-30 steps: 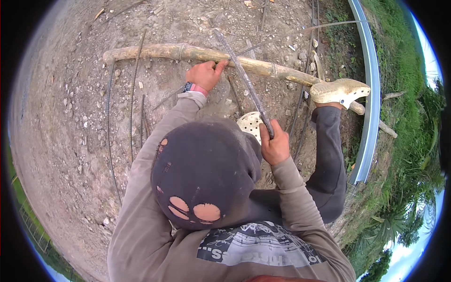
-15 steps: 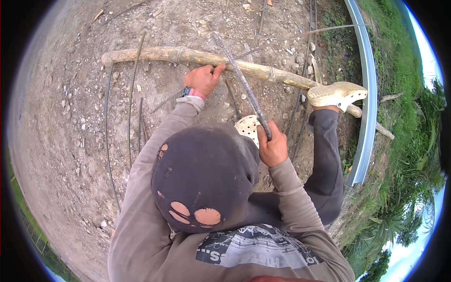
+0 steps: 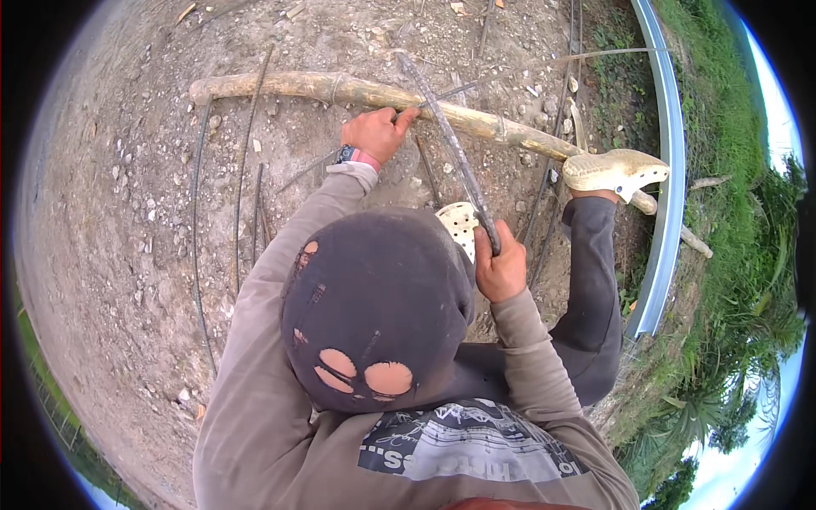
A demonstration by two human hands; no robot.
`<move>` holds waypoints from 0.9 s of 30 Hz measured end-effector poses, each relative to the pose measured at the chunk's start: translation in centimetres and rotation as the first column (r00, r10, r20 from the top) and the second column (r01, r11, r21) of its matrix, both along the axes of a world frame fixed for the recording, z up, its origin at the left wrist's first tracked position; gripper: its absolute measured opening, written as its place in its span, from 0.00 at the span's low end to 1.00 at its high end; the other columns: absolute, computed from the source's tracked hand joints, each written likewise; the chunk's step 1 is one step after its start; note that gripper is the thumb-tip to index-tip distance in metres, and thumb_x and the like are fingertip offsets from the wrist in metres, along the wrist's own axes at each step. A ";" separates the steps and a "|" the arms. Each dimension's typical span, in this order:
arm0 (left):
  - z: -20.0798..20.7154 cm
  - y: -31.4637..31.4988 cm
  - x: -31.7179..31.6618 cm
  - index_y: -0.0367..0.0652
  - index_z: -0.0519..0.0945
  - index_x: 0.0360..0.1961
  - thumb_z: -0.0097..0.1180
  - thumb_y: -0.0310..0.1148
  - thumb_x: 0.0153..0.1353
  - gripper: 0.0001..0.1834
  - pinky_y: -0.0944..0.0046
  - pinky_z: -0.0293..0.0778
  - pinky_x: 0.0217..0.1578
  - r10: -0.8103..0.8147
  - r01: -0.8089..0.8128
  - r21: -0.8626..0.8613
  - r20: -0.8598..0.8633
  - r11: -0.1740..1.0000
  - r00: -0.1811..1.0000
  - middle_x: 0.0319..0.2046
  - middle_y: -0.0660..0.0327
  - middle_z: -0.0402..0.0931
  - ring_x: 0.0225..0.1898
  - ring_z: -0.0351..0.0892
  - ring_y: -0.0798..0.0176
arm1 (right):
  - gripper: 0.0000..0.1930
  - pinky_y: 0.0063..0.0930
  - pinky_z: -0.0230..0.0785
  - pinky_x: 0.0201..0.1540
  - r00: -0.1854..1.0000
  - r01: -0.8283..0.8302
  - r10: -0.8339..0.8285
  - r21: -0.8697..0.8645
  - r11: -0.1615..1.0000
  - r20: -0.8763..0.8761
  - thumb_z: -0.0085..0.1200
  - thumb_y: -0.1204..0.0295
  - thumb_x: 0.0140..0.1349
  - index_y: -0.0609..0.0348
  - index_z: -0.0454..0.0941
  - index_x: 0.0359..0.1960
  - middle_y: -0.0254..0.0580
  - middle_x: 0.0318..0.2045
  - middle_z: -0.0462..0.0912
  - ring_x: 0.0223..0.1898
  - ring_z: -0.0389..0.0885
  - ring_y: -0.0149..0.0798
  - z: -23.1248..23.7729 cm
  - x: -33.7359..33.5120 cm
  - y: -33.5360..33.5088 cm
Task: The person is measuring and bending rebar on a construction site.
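My left hand (image 3: pixel 372 134) is closed around a thin dark metal rod (image 3: pixel 308 172) beside a peeled wooden pole (image 3: pixel 297 83), the thumb against the pole. The rod passes over the pole and runs on toward the far right. A long, straight, narrow dark bar (image 3: pixel 450 136) lies slantwise across the pole. My right hand (image 3: pixel 501 263) grips its near end; its exact kind is unclear. My right foot, in a cream clog (image 3: pixel 612 172), rests on the pole's right part. The other clog (image 3: pixel 459 225) shows partly behind my bent knee (image 3: pixel 374 297) in torn dark trousers.
Several thin metal rods (image 3: pixel 198 212) lie on stony, dusty ground (image 3: pixel 127 280). At the right a long grey metal channel (image 3: pixel 667 170) stretches past the pole's end, with grass (image 3: pixel 722 195) and a planted slope beyond it.
The view has shifted slightly, so the pole sits a little higher and farther right. My right hand and the bar have barely moved, and both hands keep their grips.
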State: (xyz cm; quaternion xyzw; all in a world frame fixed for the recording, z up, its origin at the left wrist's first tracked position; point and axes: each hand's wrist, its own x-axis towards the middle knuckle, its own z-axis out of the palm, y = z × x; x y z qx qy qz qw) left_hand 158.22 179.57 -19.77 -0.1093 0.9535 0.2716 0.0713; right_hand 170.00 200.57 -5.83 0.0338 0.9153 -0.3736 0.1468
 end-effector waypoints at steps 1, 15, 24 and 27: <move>0.6 -0.1 0.2 0.48 0.78 0.19 0.43 0.65 0.55 0.31 0.49 0.71 0.25 -0.014 0.013 -0.020 -0.043 1.000 0.999 0.19 0.52 0.77 0.24 0.78 0.47 | 0.08 0.39 0.67 0.24 0.999 0.012 -0.011 -0.021 1.000 0.030 0.51 0.69 0.60 0.61 0.69 0.30 0.54 0.18 0.74 0.23 0.75 0.59 1.5 1.5 0.8; 0.0 0.1 -0.3 0.48 0.79 0.22 0.40 0.65 0.57 0.31 0.49 0.72 0.28 -0.058 0.058 -0.010 0.020 0.998 0.998 0.22 0.51 0.78 0.28 0.78 0.45 | 0.10 0.39 0.64 0.23 0.999 0.002 -0.002 0.001 1.000 0.041 0.51 0.67 0.61 0.61 0.69 0.28 0.55 0.18 0.72 0.23 0.74 0.59 0.0 0.7 1.0; -0.8 1.9 -0.9 0.48 0.79 0.20 0.42 0.64 0.56 0.31 0.49 0.71 0.26 -0.044 0.046 0.023 -0.057 0.999 0.997 0.19 0.51 0.77 0.25 0.78 0.45 | 0.13 0.46 0.64 0.27 0.989 0.011 -0.001 0.065 0.998 -0.151 0.49 0.63 0.62 0.61 0.69 0.29 0.59 0.20 0.74 0.26 0.74 0.63 -5.0 -8.0 -3.8; -1.1 1.3 -0.6 0.48 0.80 0.19 0.43 0.64 0.56 0.31 0.48 0.71 0.25 -0.052 0.053 0.022 -0.038 0.998 0.998 0.19 0.51 0.77 0.25 0.78 0.45 | 0.12 0.44 0.64 0.26 0.996 0.007 -0.003 0.049 0.999 -0.087 0.50 0.65 0.62 0.61 0.69 0.30 0.58 0.19 0.74 0.25 0.74 0.62 -3.8 -5.4 -2.4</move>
